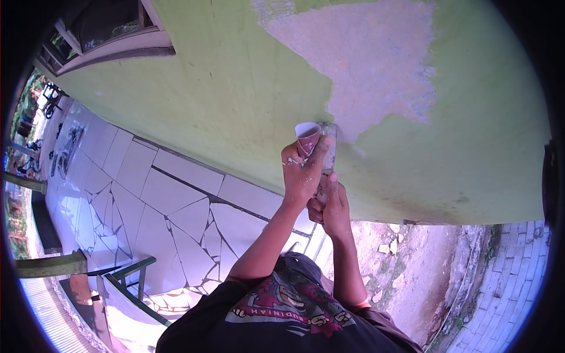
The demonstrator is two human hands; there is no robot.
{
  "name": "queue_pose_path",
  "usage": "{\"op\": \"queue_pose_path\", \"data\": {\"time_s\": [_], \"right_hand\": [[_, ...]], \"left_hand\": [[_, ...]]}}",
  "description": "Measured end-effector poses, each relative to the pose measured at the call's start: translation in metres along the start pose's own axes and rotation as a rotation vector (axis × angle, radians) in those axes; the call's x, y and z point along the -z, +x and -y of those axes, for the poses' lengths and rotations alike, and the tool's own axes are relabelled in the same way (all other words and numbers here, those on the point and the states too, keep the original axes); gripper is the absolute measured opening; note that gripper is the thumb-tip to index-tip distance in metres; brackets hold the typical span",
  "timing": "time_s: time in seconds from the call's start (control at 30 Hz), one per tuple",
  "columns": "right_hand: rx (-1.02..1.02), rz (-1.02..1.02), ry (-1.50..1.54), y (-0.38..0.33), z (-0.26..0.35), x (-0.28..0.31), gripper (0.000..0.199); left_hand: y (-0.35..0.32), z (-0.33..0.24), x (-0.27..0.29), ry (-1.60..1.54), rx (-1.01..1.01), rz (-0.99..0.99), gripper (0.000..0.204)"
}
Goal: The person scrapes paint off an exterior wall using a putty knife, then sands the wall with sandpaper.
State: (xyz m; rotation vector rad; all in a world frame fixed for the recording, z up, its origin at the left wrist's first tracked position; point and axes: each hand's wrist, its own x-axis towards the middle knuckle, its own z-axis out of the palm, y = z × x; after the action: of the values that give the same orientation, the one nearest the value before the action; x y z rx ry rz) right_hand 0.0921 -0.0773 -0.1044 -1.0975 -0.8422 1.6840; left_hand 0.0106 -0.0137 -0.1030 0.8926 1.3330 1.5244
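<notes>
Two hands: both on one scraper [329, 154], just below the lower left tip of the pale patch [376, 65].
Left hand [302, 176]: closed, thumb pressed flat on blade face, fingers wrapped behind; brown rolled sheet [308, 140], white inside, tucked in same grip.
Right hand [334, 210]: curled round handle, thumb up along it, lower than left, below patch.
Blade edge: at or very near wall [235, 94] by patch tip; can't tell if touching.
Patch, done: one irregular pale area, ragged edges; green coat gone or covered there, can't tell which.
Green, left: coat unbroken over most of the wall left, right and below patch; reads as partway, my judgement.
Window [112, 32]: far left of patch, green between.
Tiled floor [176, 176]: below left of patch.
</notes>
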Motion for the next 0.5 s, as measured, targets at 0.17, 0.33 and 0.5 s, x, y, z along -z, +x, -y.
{"op": "queue_pose_path", "data": {"time_s": [0.17,0.33,0.5], "right_hand": [[0.043,0.051,-0.006,-0.001,-0.001,0.001,0.054],[0.139,0.084,-0.100,0.010,0.033,-0.010,0.052],[0.040,0.055,-0.035,-0.001,-0.007,0.006,0.052]], "left_hand": [[-0.004,-0.015,0.005,-0.092,0.038,0.111,0.023],[0.005,-0.039,-0.007,-0.132,-0.017,-0.021,0.025],[-0.001,-0.001,0.003,-0.094,-0.144,0.043,0.027]]}}
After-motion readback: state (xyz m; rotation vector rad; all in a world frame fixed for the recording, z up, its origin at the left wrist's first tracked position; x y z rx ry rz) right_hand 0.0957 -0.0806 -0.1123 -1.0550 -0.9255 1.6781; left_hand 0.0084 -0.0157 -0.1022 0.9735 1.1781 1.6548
